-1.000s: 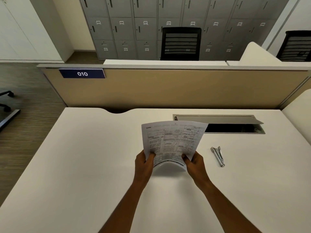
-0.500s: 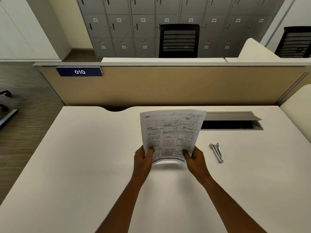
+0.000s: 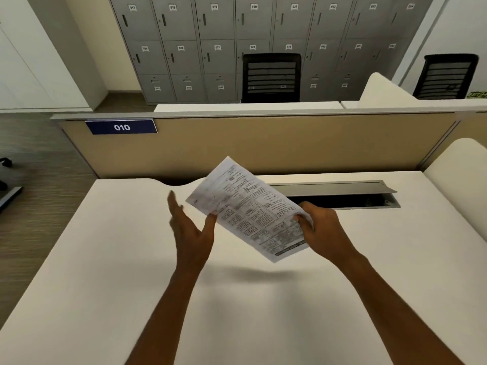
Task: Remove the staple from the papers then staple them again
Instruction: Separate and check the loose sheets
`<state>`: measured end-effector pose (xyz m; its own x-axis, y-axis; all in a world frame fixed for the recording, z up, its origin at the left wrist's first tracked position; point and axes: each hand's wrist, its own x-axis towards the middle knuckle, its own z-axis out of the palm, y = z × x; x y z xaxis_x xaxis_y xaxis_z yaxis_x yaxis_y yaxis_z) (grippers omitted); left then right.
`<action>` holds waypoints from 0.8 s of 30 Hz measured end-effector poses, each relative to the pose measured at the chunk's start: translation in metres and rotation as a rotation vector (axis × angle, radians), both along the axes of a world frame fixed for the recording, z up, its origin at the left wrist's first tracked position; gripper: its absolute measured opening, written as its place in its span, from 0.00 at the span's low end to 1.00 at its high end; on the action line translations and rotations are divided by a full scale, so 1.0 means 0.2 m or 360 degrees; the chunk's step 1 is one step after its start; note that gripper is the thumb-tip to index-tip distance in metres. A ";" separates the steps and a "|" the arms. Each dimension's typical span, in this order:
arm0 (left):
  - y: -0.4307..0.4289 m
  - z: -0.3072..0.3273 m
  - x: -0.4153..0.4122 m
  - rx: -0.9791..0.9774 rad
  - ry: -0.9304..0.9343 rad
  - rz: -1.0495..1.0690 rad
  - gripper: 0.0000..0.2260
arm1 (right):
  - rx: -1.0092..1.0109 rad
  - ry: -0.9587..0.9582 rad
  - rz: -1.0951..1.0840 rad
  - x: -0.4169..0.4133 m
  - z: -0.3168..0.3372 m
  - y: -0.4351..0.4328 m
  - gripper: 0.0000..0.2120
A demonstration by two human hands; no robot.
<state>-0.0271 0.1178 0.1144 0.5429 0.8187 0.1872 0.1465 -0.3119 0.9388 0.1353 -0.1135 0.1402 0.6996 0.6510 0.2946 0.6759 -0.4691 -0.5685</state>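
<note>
The printed papers point(image 3: 250, 206) hang in the air above the white desk point(image 3: 105, 272), turned so that their top corner points up and to the left. My right hand point(image 3: 324, 230) pinches their lower right edge. To the left of the sheets my left hand point(image 3: 189, 233) is open with its fingers stretched upward, and its thumb lies close to the papers' lower left edge. No staple can be made out on the blurred sheets. The stapler does not show in this frame.
An open cable tray with a raised grey lid point(image 3: 342, 191) is set into the desk behind the hands. A beige partition point(image 3: 263, 143) closes off the back of the desk. Beyond it stand black chairs point(image 3: 271, 77) and grey lockers.
My left hand has let go of the papers and opened. My right hand has swung the sheets from upright to a slant. The stapler seen on the desk earlier is out of sight.
</note>
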 end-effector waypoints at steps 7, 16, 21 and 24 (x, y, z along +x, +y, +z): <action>-0.11 0.36 0.02 0.1147 -0.0172 -0.0003 0.37 | -0.0418 -0.0238 0.0023 -0.04 0.13 0.01 0.06; -0.36 0.36 0.18 0.1704 0.0812 -0.0866 0.17 | -0.0732 -0.0581 0.0215 -0.14 0.18 0.06 0.17; -0.37 0.28 0.19 0.1467 0.0994 -0.0968 0.13 | -0.0863 -0.0580 0.0213 -0.16 0.18 0.06 0.16; -0.37 0.25 0.17 0.1344 0.0937 -0.0982 0.14 | -0.0894 -0.0589 0.0186 -0.16 0.20 0.03 0.16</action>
<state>0.0078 0.0445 0.1645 0.9829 0.1288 0.1313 0.0940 -0.9654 0.2434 0.1032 -0.1073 0.1800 0.5334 0.8404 0.0961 0.8432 -0.5373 0.0186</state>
